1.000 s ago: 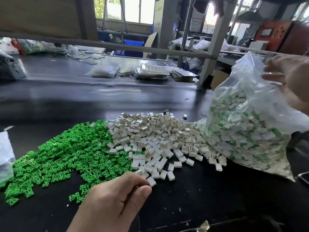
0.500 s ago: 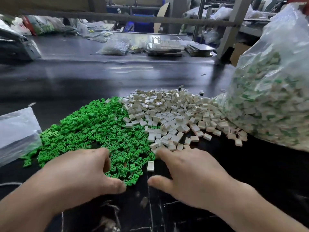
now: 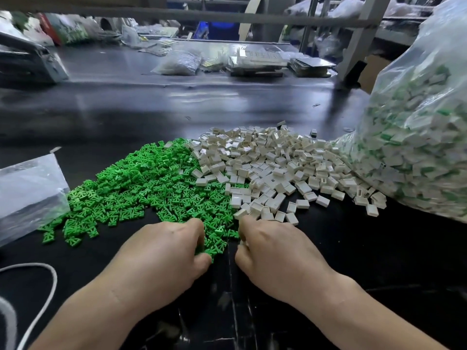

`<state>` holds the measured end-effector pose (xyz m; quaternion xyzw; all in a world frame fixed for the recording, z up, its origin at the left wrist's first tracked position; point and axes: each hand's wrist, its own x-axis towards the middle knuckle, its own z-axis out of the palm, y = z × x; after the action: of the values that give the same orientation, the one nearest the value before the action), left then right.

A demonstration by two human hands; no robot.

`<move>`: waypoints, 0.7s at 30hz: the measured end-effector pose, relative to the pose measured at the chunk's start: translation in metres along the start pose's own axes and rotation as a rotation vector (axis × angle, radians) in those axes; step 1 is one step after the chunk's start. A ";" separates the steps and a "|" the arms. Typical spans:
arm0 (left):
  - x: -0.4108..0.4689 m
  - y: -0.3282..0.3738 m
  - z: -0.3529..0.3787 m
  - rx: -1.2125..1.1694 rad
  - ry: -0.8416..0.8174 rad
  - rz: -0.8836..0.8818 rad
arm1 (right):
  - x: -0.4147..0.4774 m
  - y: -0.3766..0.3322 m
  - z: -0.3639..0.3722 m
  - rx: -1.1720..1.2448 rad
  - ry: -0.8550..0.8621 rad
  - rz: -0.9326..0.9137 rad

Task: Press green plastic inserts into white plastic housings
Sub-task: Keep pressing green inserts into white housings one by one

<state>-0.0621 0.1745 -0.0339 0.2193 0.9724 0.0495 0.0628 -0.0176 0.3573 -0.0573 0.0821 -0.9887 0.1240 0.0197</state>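
Observation:
A heap of green plastic inserts (image 3: 141, 188) lies on the black table, touching a heap of white plastic housings (image 3: 273, 168) to its right. My left hand (image 3: 161, 253) is at the near edge of the green heap, fingers curled, with green inserts pinched between thumb and fingers. My right hand (image 3: 275, 251) is close beside it at the near edge of the white heap, fingers curled round a small white housing (image 3: 241, 243) that is mostly hidden. A large clear bag (image 3: 417, 137) of assembled white-and-green pieces stands at the right.
A flat clear plastic bag (image 3: 27, 190) lies left of the green heap. A white cord (image 3: 43, 294) curls at the near left. Bagged parts and stacked trays (image 3: 255, 61) sit at the far side of the table (image 3: 177, 109), under a metal frame.
My right hand left the big bag and came down to the table. Both hands moved forward into the near edges of the heaps, and the loose white housing between them is now under my right fingers.

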 end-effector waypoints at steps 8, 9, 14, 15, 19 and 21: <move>0.004 -0.019 -0.009 -0.396 0.157 -0.124 | 0.000 0.022 -0.007 0.349 0.044 0.113; 0.004 -0.021 -0.009 -0.469 0.181 -0.117 | 0.000 0.024 -0.007 0.439 0.045 0.143; 0.005 -0.009 -0.004 -0.842 0.124 -0.036 | -0.002 0.021 -0.013 0.988 0.002 0.179; 0.005 -0.006 -0.004 -0.910 0.116 -0.025 | -0.002 0.021 -0.013 1.066 -0.012 0.161; 0.003 0.002 -0.006 -1.105 0.122 0.003 | 0.000 0.022 -0.014 1.263 -0.085 0.119; 0.002 0.005 -0.007 -1.162 0.128 0.029 | 0.000 0.021 -0.015 1.287 -0.081 0.099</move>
<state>-0.0629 0.1791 -0.0265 0.1588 0.7845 0.5887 0.1130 -0.0206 0.3811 -0.0476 0.0362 -0.7192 0.6896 -0.0767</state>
